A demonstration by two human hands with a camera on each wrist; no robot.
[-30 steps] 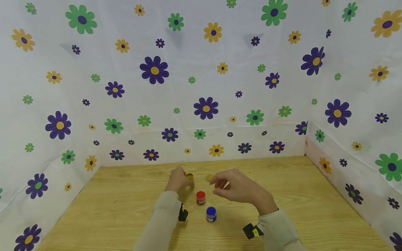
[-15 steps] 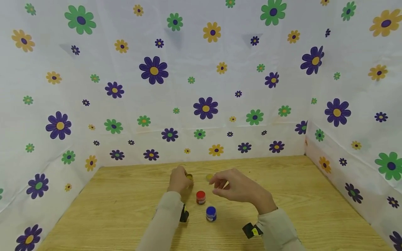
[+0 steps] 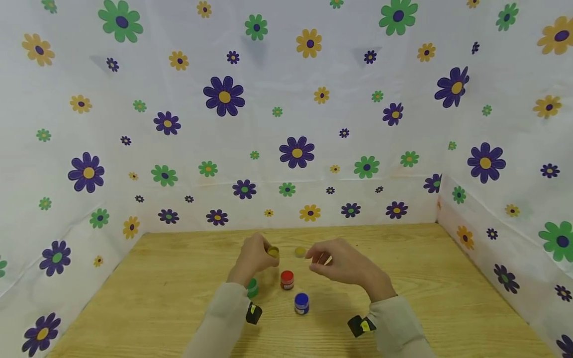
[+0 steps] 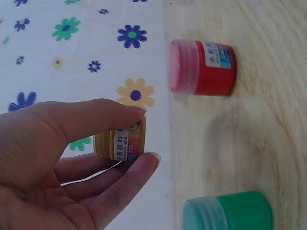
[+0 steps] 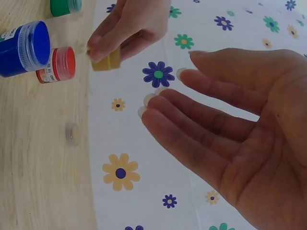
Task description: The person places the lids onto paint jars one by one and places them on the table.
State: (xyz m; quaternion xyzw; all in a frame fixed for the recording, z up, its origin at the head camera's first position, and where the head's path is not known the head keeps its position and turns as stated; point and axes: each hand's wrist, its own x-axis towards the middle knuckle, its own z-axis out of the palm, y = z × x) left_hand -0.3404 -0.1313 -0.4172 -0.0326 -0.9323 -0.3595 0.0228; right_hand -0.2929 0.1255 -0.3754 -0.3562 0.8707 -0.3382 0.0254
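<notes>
My left hand (image 3: 254,257) pinches a small yellow paint jar (image 4: 127,143) between thumb and fingers, just over the back part of the table. Its lid is off, and yellow shows inside the rim in the head view. To the right, a round lid (image 3: 300,252) lies on the wood near my right fingertips. My right hand (image 3: 342,261) hovers with its fingers loosely bent and nothing in them. Nearer to me stand a capped red paint jar (image 3: 287,280) and a capped blue paint jar (image 3: 302,304). A green paint jar (image 3: 252,288) is partly hidden behind my left wrist.
The wooden table (image 3: 147,298) is enclosed at the back and both sides by a white cloth (image 3: 264,134) printed with flowers. Black camera mounts sit at both wrists, the left one (image 3: 253,313) close to the green jar.
My left hand has raised the yellow jar slightly, and its forearm has swung left, uncovering the green jar. The right hand has stayed nearly still. The head view has shifted a little.
</notes>
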